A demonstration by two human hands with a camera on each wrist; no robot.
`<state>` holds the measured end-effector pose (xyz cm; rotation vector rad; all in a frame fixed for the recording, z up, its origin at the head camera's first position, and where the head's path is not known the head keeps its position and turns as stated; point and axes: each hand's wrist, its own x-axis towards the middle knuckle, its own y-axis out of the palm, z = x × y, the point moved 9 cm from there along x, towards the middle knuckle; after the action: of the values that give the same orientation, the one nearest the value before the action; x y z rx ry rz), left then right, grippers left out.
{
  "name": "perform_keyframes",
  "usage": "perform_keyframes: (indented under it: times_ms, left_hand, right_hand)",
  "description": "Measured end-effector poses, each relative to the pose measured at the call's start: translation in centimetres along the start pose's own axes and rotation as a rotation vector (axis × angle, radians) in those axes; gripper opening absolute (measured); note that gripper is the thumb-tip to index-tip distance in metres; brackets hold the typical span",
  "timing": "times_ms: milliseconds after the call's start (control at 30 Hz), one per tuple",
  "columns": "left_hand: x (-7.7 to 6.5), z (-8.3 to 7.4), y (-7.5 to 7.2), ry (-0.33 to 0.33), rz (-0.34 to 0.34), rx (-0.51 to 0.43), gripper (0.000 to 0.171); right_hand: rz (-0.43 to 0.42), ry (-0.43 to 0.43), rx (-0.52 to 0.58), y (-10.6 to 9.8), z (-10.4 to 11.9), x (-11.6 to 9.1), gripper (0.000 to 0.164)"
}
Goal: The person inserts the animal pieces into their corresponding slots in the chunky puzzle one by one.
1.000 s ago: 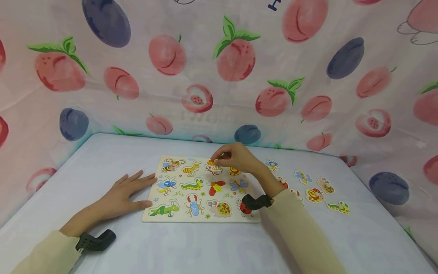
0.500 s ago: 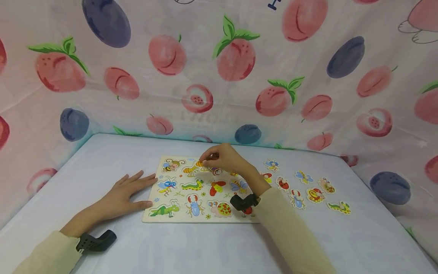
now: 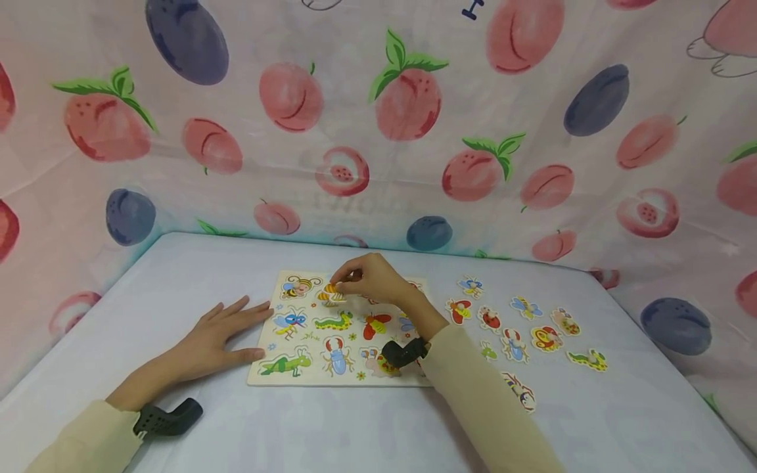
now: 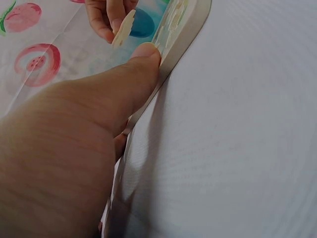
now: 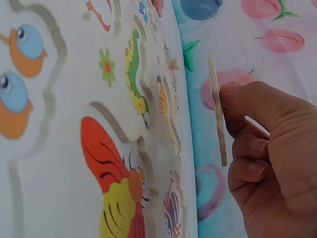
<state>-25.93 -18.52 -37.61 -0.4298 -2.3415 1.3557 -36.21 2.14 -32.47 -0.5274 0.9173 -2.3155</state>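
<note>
My right hand (image 3: 371, 281) pinches a thin wooden puzzle piece (image 5: 217, 111) between thumb and fingers. The piece has orange and yellow stripes in the head view and stands edge-on in the right wrist view. It is held over the top row of the insect puzzle board (image 3: 255, 377), overlapping the printed striped-insect recess there. My left hand (image 3: 215, 341) lies with fingers spread at the board's left side, thumb tip (image 4: 147, 50) against its edge in the left wrist view. A bee picture (image 3: 299, 286) fills the board's top left corner.
Several loose insect pieces lie on the white table right of the board, among them a blue beetle (image 3: 515, 345), a ladybug (image 3: 489, 318), a caterpillar (image 3: 587, 359) and a snail (image 3: 566, 322). A fruit-print cloth (image 3: 378, 164) rises behind the table.
My right hand has moved left along the board's top row with the striped piece, uncovering loose pieces on the right. The left hand stays in place.
</note>
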Motion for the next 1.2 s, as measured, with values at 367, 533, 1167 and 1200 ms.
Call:
perform_keyframes:
  times_ms: [367,533,1167,1200]
  left_hand:
    - [0.0,0.2,0.2,-0.019,0.014,0.004,0.074]
    - [0.0,0.2,0.2,-0.019,0.014,0.009,0.074]
    - [0.1,0.0,0.0,-0.021,0.015,0.003,0.074]
    - [0.1,0.0,0.0,-0.020,0.014,0.002,0.074]
  right_hand:
    - [-0.002,0.066,-0.005,1.1,-0.9,0.6,0.009]
    - [-0.026,0.112,-0.007,1.4,-1.6,0.9,0.008]
    - [-0.072,0.202,0.001,2.6,-3.9,1.3,0.005]
    - [-0.072,0.201,0.004,2.6,-3.8,1.4,0.005]
